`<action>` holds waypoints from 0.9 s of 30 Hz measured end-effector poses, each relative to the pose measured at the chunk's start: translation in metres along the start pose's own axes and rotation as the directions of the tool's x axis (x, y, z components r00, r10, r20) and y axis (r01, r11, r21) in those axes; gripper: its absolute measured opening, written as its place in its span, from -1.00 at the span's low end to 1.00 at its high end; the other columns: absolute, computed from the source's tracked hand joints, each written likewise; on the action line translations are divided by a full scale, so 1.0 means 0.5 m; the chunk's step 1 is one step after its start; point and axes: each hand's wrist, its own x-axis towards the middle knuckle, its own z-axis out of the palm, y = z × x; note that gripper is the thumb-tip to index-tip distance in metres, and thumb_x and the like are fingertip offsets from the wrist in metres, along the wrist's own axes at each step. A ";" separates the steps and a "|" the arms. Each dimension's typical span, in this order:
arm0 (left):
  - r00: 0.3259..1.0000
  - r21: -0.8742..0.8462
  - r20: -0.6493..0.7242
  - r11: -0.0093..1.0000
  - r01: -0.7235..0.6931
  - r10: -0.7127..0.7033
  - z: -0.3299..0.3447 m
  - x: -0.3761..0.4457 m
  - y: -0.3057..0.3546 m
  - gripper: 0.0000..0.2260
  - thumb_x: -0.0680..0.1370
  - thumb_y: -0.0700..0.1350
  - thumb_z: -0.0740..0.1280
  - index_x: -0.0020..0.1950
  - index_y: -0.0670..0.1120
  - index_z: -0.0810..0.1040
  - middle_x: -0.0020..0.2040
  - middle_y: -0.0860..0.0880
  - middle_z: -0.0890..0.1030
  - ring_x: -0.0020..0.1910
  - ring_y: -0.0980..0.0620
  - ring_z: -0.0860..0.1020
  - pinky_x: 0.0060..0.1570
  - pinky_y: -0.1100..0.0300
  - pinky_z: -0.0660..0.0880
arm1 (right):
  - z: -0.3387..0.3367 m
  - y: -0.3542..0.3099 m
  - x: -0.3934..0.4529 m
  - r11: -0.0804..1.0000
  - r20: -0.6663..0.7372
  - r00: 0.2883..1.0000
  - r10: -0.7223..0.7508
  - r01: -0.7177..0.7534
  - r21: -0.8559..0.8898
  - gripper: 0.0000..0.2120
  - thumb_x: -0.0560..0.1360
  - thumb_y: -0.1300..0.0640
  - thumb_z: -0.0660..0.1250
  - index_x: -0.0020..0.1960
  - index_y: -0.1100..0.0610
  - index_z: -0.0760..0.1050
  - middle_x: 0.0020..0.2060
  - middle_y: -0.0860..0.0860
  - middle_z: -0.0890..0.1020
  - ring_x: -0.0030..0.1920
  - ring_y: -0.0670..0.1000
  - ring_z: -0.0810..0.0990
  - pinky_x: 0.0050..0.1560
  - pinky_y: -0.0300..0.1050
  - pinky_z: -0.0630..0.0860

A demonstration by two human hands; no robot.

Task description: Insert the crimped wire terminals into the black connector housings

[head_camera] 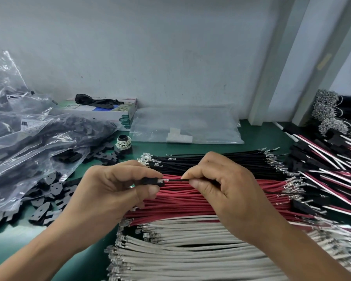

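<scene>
Bags of clear plastic (28, 138) at the left of the green tabletop (12, 240) hold black connector housings, with more housings (49, 191) spilled loose beside them. Above the red wires (190, 199), the left hand (109, 191) grips one black housing (151, 182) between thumb and curled fingers. The right hand (229, 189) pinches a black wire (178, 180), its metal terminal (164, 180) at the housing's opening.

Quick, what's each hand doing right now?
Left hand: grips a black housing.
Right hand: pinches a black wire, its terminal at the housing's mouth.
</scene>
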 end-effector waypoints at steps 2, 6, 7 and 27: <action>1.000 0.035 0.011 0.999 -0.004 0.003 0.002 -0.001 0.000 -0.81 0.33 -0.19 0.53 -0.09 0.01 0.80 -0.13 -0.13 0.71 -0.28 -0.02 0.65 -0.30 0.18 0.63 | 0.000 -0.003 0.002 0.993 -0.054 0.997 -0.062 0.056 -0.103 -0.84 0.59 0.08 0.32 0.01 0.01 0.69 -0.16 -0.19 0.53 -0.16 -0.16 0.52 -0.16 -0.23 0.49; 0.999 0.204 -0.007 0.978 -0.032 0.034 0.009 -0.004 -0.007 -0.81 0.35 -0.14 0.53 -0.11 0.10 0.79 -0.14 -0.03 0.72 -0.25 -0.02 0.66 -0.26 0.14 0.60 | 0.006 -0.013 0.005 0.964 -0.082 0.988 -0.129 0.105 -0.245 -0.85 0.58 0.12 0.32 0.01 0.05 0.68 -0.18 -0.13 0.53 -0.19 -0.14 0.50 -0.27 -0.16 0.52; 0.999 0.206 -0.015 0.978 -0.036 0.040 0.008 -0.004 -0.009 -0.81 0.35 -0.14 0.53 -0.10 0.09 0.79 -0.14 -0.03 0.72 -0.24 0.00 0.66 -0.25 0.19 0.60 | 0.008 -0.012 0.004 0.965 -0.078 0.990 -0.121 0.099 -0.244 -0.85 0.58 0.13 0.32 0.01 0.05 0.68 -0.17 -0.13 0.53 -0.18 -0.14 0.51 -0.25 -0.18 0.51; 0.995 0.232 -0.042 0.970 -0.075 0.087 0.001 -0.002 -0.004 -0.82 0.37 -0.08 0.62 -0.08 0.14 0.78 -0.20 -0.04 0.70 -0.34 0.01 0.63 -0.35 0.14 0.56 | 0.047 -0.022 0.011 0.997 -0.107 0.993 -0.056 0.050 -0.056 -0.86 0.54 0.03 0.36 -0.10 0.06 0.66 -0.21 -0.19 0.50 -0.20 -0.18 0.48 -0.17 -0.35 0.36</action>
